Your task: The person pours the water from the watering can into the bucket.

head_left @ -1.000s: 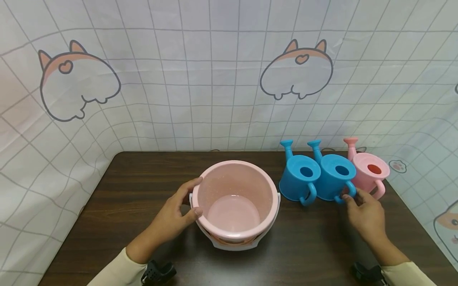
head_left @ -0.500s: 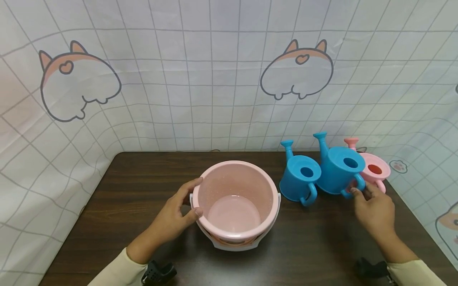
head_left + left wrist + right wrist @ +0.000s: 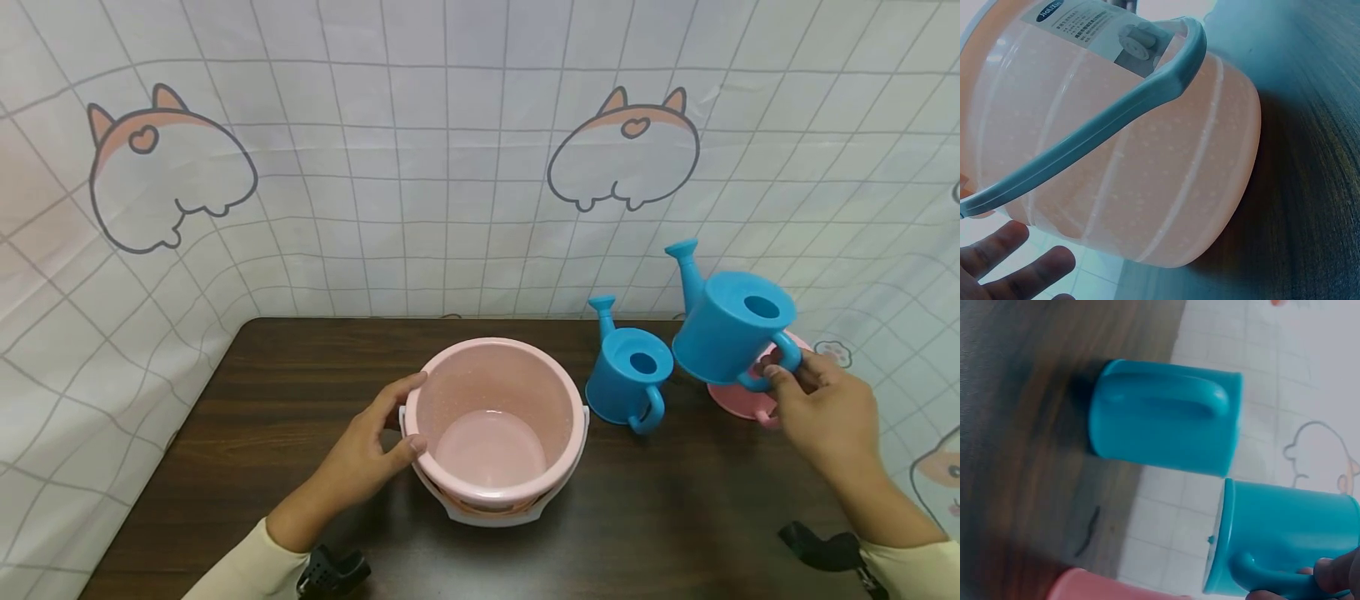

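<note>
A pale pink bucket [image 3: 491, 450] with a light handle stands on the table. My left hand [image 3: 356, 458] rests at its left rim, thumb and a finger touching it; in the left wrist view, straight fingers [image 3: 1032, 275] show beside the bucket wall [image 3: 1166, 181]. My right hand [image 3: 832, 408] grips the handle of a blue watering can [image 3: 731, 329], which hangs above the table, spout up and to the left. A second blue watering can [image 3: 626, 379] stands upright on the table to its left. Behind the held can, a pink watering can [image 3: 735, 402] is mostly hidden.
The dark wooden table [image 3: 300, 375] has its back edge against a white gridded curtain [image 3: 420, 167] with cartoon dog prints. The curtain also hangs close on the right. A dark device [image 3: 333, 571] is strapped at each wrist.
The right hand has lifted the middle blue watering can off the table, up and to the right, so that it now covers most of the pink one. The left hand and bucket stay in place.
</note>
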`<state>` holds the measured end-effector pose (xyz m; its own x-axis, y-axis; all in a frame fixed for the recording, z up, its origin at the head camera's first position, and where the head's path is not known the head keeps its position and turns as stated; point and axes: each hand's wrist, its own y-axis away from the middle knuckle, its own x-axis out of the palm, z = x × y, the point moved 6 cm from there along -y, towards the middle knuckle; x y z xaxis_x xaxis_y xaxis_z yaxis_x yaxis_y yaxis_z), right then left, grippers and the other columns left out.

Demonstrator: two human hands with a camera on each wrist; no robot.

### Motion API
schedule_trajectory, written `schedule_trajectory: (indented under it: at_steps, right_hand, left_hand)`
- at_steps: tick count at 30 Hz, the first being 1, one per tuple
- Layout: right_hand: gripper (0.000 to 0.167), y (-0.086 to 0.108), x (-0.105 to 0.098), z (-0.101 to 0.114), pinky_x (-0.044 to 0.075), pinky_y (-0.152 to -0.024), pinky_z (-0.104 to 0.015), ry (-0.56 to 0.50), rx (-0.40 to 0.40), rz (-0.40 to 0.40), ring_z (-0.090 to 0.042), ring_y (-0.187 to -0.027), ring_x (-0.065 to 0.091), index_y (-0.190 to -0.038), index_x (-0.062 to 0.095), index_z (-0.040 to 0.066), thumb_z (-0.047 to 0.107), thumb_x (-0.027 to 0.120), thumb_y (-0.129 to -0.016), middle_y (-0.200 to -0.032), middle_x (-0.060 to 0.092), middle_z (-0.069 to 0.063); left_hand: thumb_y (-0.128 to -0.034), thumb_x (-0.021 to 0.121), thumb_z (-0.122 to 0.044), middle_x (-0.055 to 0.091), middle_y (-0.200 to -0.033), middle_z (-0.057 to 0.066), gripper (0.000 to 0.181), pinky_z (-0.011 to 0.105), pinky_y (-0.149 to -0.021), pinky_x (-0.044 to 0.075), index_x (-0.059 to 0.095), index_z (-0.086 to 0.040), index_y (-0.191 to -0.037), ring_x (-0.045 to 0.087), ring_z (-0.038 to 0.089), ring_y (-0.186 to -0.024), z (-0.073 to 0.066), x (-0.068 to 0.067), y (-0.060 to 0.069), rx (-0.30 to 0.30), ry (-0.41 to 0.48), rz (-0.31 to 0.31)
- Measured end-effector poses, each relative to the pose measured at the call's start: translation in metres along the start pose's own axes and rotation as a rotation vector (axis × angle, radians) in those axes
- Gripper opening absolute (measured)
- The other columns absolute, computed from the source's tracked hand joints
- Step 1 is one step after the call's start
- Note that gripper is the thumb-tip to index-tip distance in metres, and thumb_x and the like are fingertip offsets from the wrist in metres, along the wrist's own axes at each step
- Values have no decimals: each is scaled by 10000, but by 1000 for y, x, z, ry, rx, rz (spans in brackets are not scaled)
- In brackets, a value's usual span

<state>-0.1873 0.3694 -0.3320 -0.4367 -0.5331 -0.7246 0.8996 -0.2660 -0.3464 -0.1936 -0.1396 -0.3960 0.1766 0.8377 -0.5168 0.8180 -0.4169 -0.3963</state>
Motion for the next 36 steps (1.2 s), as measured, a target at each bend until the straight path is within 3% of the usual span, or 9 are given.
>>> schedule_trajectory:
  at_steps: [10, 11, 16, 21, 24, 25, 28, 33, 36]
  right_hand:
    - [495, -2, -15, 19, 471, -501, -206, 18, -20, 14, 219, -659, 507, -1367, 550, -126, 271, 548, -1072, -1114, 680, -328]
    - [492, -2, -16, 21, 468, -507, -203, 22, -24, 15, 156, -676, 579, -1368, 553, -124, 268, 549, -1070, -1117, 681, -322]
    - [457, 1, -21, 31, 418, -463, -290, 57, -45, 18, 29, -642, 630, -1344, 600, -87, 274, 560, -1067, -1104, 695, -307]
    - [453, 7, -24, 42, 421, -478, -279, 52, -76, 28, 145, -741, 568, -1364, 582, -88, 246, 587, -1058, -1101, 702, -287]
    - [450, 11, -24, 49, 447, -493, -253, 34, -100, 48, 109, -697, 614, -1369, 579, -88, 232, 599, -1053, -1089, 705, -289]
    - [459, 12, -24, 51, 452, -497, -246, 30, -104, 57, 168, -661, 558, -1379, 574, -84, 236, 603, -1052, -1085, 707, -288]
    - [458, 16, -24, 56, 447, -478, -261, 26, -123, 73, 89, -598, 603, -1380, 576, -85, 228, 613, -1047, -1055, 711, -297]
    - [388, 21, -23, 65, 367, -432, -298, 53, -157, 79, -5, -576, 562, -1303, 646, -65, 220, 618, -1042, -1021, 724, -277]
    - [359, 24, -22, 68, 335, -445, -308, 54, -172, 80, 16, -622, 534, -1283, 674, -36, 221, 629, -1037, -1006, 736, -249]
  left_hand:
    - [-968, 647, -499, 619, -1301, 32, 685, 490, -880, 496, 403, -255, -1560, 651, 177, -990, -1, -1, -2, -12, 8, 3]
    - [-967, 647, -499, 619, -1302, 32, 685, 494, -879, 496, 402, -258, -1560, 650, 178, -992, -1, -1, -2, -14, 8, 4]
    - [-966, 651, -482, 619, -1302, 31, 680, 494, -887, 489, 402, -262, -1559, 649, 174, -994, 0, 0, -2, -19, 7, 5]
    - [-967, 651, -470, 620, -1297, 37, 678, 481, -892, 487, 404, -251, -1558, 648, 172, -992, -1, 0, -1, -18, 7, 5]
    - [-967, 651, -471, 621, -1295, 38, 678, 481, -892, 487, 404, -247, -1558, 647, 170, -992, -1, 0, -1, -18, 6, 4]
    - [-967, 651, -471, 622, -1294, 38, 678, 484, -893, 487, 405, -247, -1557, 647, 170, -991, -1, 0, -1, -18, 4, 3]
    - [-970, 649, -480, 622, -1289, 42, 680, 494, -892, 487, 405, -242, -1558, 647, 171, -990, 0, 0, 0, -16, 9, 3]
    - [-973, 645, -493, 624, -1284, 50, 682, 514, -891, 489, 406, -237, -1558, 651, 175, -989, -1, 1, 0, -8, 19, 2]
    - [-972, 641, -502, 627, -1280, 53, 684, 538, -887, 489, 406, -240, -1558, 652, 173, -988, -1, 1, 0, -7, 16, 0]
